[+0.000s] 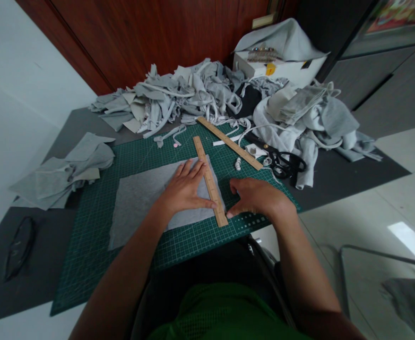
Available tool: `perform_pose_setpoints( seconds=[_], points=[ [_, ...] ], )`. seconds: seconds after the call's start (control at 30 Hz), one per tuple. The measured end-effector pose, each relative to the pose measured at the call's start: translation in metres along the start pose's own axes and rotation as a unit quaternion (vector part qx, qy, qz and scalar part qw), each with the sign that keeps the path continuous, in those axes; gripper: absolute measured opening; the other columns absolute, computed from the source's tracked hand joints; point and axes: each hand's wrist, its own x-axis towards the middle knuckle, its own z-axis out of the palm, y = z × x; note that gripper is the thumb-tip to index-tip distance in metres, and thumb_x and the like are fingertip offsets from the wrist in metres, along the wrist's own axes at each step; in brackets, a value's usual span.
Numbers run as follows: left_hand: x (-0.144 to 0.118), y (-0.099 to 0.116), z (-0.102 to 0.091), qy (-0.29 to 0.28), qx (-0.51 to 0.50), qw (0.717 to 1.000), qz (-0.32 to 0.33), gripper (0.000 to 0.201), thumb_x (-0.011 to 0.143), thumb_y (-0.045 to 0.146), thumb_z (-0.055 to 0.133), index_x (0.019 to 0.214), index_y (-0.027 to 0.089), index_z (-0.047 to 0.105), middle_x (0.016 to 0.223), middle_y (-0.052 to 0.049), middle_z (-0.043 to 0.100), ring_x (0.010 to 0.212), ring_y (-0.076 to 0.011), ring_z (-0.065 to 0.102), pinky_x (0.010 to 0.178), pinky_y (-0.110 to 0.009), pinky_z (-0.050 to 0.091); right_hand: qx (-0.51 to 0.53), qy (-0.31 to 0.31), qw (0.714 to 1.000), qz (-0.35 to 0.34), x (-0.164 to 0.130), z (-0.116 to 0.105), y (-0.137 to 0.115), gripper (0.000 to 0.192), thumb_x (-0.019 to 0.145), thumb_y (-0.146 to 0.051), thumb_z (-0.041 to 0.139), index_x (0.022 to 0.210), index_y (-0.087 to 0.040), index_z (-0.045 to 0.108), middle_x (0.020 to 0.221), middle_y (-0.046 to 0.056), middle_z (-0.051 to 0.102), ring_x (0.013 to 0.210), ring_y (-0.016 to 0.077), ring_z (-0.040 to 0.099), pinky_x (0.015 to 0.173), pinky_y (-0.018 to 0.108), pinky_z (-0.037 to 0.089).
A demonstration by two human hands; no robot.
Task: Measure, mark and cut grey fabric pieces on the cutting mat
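A piece of grey fabric (140,200) lies flat on the green cutting mat (97,236). Across its right side rests a wooden ruler (212,189), tilted, its near end past the fabric's lower edge. My left hand (184,189) is spread open, pressing on the fabric, with fingertips and thumb on the ruler. My right hand (255,196) is just right of the ruler, thumb and forefinger apart, the thumb tip near the fabric's lower right corner. Its other fingers are hidden beneath the palm. Nothing held shows in it.
A second wooden ruler (230,144) and black scissors (278,156) lie behind my right hand. Grey fabric scraps (193,89) pile along the back, with more on the left (69,170). A white box (281,71) stands at the back right; a dark glasses-like object (19,248) lies at the left.
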Motion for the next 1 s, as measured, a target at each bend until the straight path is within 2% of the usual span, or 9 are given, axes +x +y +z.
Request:
perform_pose_setpoints(
  seconds=[0.3, 0.5, 0.67, 1.0],
  points=[
    [-0.001, -0.0012, 0.0023, 0.02, -0.018, 1.0, 0.008, 0.139, 0.067, 0.105, 0.051, 0.17, 0.017, 0.018, 0.177, -0.016, 0.021, 0.163, -0.0463, 0.012, 0.131, -0.056, 0.014, -0.007, 0.012, 1.0, -0.005, 0.0029, 0.0033, 0.0001, 0.049, 0.07, -0.05, 0.09, 0.103, -0.021, 0.068, 0.106, 0.011, 0.077, 0.1, 0.0335, 0.07, 0.065, 0.033, 0.037],
    [-0.0014, -0.001, 0.0012, 0.008, -0.017, 1.0, 0.001, 0.14, 0.068, 0.104, 0.05, 0.169, 0.012, 0.02, 0.176, -0.019, 0.02, 0.163, -0.0456, 0.01, 0.132, -0.054, 0.012, -0.018, 0.011, 1.0, -0.003, 0.0026, 0.0029, -0.0023, 0.051, 0.071, -0.052, 0.09, 0.104, -0.02, 0.068, 0.108, 0.012, 0.077, 0.1, 0.0336, 0.07, 0.067, 0.034, 0.039],
    [-0.0014, -0.0007, 0.0004, 0.01, -0.021, 1.0, 0.001, 0.141, 0.067, 0.104, 0.053, 0.169, 0.014, 0.019, 0.177, -0.017, 0.019, 0.164, -0.0447, 0.01, 0.132, -0.054, 0.012, -0.016, 0.009, 1.0, 0.006, 0.0015, 0.0012, -0.004, 0.051, 0.071, -0.051, 0.091, 0.105, -0.02, 0.069, 0.109, 0.012, 0.077, 0.102, 0.0337, 0.07, 0.067, 0.034, 0.039],
    [-0.0011, -0.0004, -0.0003, 0.0, -0.017, 1.0, -0.003, 0.141, 0.067, 0.104, 0.052, 0.169, 0.011, 0.02, 0.176, -0.019, 0.021, 0.164, -0.0448, 0.009, 0.132, -0.054, 0.012, 0.008, 0.001, 1.0, -0.01, 0.0036, 0.003, 0.0048, 0.047, 0.07, -0.046, 0.09, 0.104, -0.021, 0.067, 0.106, 0.01, 0.075, 0.098, 0.0308, 0.069, 0.067, 0.033, 0.039]
  ],
)
